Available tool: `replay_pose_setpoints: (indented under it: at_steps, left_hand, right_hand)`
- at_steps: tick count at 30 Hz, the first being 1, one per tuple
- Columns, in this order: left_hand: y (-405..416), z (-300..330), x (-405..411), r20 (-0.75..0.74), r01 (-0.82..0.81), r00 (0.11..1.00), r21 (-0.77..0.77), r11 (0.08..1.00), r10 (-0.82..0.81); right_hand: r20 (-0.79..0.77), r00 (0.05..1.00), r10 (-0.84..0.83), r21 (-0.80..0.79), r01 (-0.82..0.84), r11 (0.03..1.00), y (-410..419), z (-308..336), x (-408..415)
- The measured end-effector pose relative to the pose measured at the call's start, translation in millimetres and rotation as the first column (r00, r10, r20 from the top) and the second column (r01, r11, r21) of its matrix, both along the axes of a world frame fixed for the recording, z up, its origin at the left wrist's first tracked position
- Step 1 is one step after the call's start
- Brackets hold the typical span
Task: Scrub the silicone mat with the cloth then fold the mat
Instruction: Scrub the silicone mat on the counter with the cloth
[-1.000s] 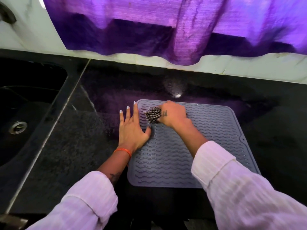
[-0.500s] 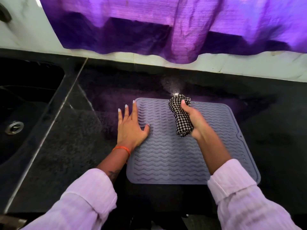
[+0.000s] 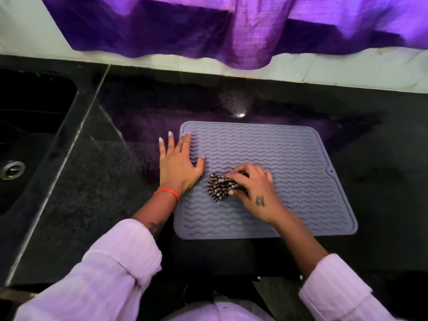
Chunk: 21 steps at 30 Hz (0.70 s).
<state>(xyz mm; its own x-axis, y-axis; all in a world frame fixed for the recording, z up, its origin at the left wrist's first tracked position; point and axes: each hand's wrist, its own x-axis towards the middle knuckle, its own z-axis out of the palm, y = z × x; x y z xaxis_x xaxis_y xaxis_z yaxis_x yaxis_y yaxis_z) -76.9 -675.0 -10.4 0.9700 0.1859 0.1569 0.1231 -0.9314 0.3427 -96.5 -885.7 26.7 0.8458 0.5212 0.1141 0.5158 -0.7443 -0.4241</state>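
Silicone mat (image 3: 278, 154) lies flat on the dark countertop (image 3: 97, 186), and both my hands are on it. My right hand (image 3: 254, 188) has the fingers curled around the checked cloth (image 3: 221, 186) and presses the bunched cloth down on the wavy ribs, a little toward me from the middle of the mat; part of the cloth sticks out to the left of the grip, toward my other hand. My left hand (image 3: 178, 163) is flat with the fingers straight — the thumb and the inner fingers rest on the left border of the mat, the outer fingers on the countertop just beside it — so it holds nothing, it only pins the mat. I judge we are in the scrubbing step, and the fold is not yet started. The mat looks thin, soft and light, and it probably bends with no resistance; the ribs seem to shine a little, so it may be wet and slippery, and without the pinning hand it could slide on the polished stone. The cloth is limp and gives no firm edge, so pressure must come from the palm. For folding, I would take the mat at a free edge or corner, perhaps the near border below the grip, pinching over the raised rim, because the middle gives nothing to hold.
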Motion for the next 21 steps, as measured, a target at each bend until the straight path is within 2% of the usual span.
replay_pose_setpoints:
  at_steps: [5,8,10,13,16,19,21]
  left_hand:
    - [0.4,-0.3,-0.1,0.005,-0.004,1.000,0.006,1.000,0.004]
    - [-1.0,0.0,0.0,0.006,0.003,1.000,0.015,1.000,-0.004]
    - [-0.8,0.1,0.0,0.014,0.016,1.000,0.038,0.999,-0.016]
    - [-0.8,-0.4,-0.2,0.024,0.046,0.999,0.078,0.996,-0.048]
    - [-0.9,-0.4,0.4,0.029,0.062,0.997,0.076,0.995,-0.065]
    - [-1.0,-0.7,0.5,0.013,0.067,0.998,0.075,0.995,-0.068]
    - [-0.5,-0.9,1.5,0.001,0.061,0.998,0.070,0.996,-0.061]
  right_hand:
    - [0.017,0.997,-0.081,0.177,0.077,0.981,-7.0,15.3,10.6]
    - [0.103,0.988,-0.116,-0.046,0.121,0.992,-16.0,2.1,5.6]
    - [0.080,0.993,-0.082,-0.134,0.093,0.987,-17.9,-10.9,3.9]
    - [-0.047,0.996,-0.070,-0.056,0.067,0.996,-16.5,2.7,24.9]
    - [0.033,0.988,-0.152,0.035,0.151,0.988,-6.1,14.9,46.3]
    - [0.050,0.992,-0.115,-0.172,0.122,0.977,7.0,-2.4,48.7]
    - [0.010,0.996,-0.089,-0.214,0.089,0.973,9.0,-4.1,54.8]
